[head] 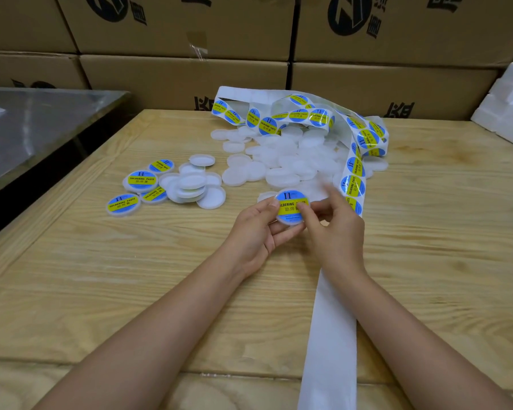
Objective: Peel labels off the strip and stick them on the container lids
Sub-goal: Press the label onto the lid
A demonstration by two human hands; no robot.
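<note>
My left hand (256, 232) holds a white round lid (290, 209) above the wooden table, fingers curled under its rim. A blue and yellow label covers the lid's top. My right hand (335, 224) presses its thumb onto the label's right side, the other fingers loosely spread. The label strip (353, 170) runs from a tangled heap at the back down the table's right side, where its bare white backing (329, 335) passes under my right forearm. Several labelled lids (141, 180) lie at the left. A pile of plain white lids (288, 161) sits in the middle.
The wooden table (131, 276) has a stack of upturned plain lids (191, 187) beside the labelled ones. Cardboard boxes (184, 39) wall the back. A metal-topped surface (36, 125) stands at the left, white foam blocks (510, 99) at the right.
</note>
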